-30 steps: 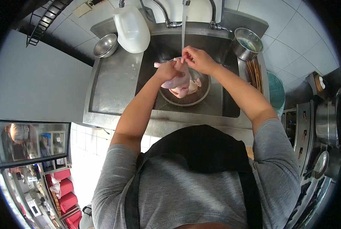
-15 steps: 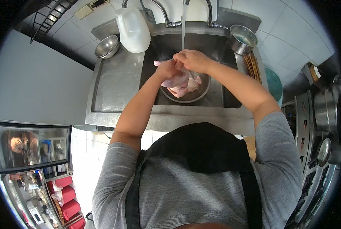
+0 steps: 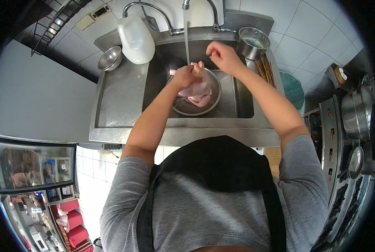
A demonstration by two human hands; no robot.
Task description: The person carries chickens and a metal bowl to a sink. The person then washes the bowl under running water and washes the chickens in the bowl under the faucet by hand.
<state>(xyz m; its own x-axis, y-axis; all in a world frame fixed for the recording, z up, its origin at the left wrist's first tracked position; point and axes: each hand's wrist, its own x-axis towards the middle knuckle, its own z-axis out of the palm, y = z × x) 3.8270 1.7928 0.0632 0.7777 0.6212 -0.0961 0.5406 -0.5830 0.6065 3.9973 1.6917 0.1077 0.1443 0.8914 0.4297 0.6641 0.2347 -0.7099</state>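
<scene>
A pale raw chicken point(image 3: 201, 89) is in a round metal bowl point(image 3: 215, 103) inside the sink. My left hand point(image 3: 186, 78) grips the bird near its upper end, below the running water point(image 3: 186, 46). To the right of the bowl, my right hand point(image 3: 223, 58) is lifted over the sink, apart from the chicken. Its fingers are curled together and slightly blurred; whatever they hold, if anything, is hidden. Part of the chicken is covered by my left hand.
A white plastic jug point(image 3: 136, 42) and a small metal bowl point(image 3: 110, 59) stand on the left drainboard point(image 3: 119, 98). A metal pot point(image 3: 253, 43) and thin brown sticks point(image 3: 264, 71) sit at the sink's right edge. The tap point(image 3: 186, 5) hangs above the sink.
My right hand has left the chicken and moved up and right. My left hand keeps its grip on the bird. The whole view has shifted slightly.
</scene>
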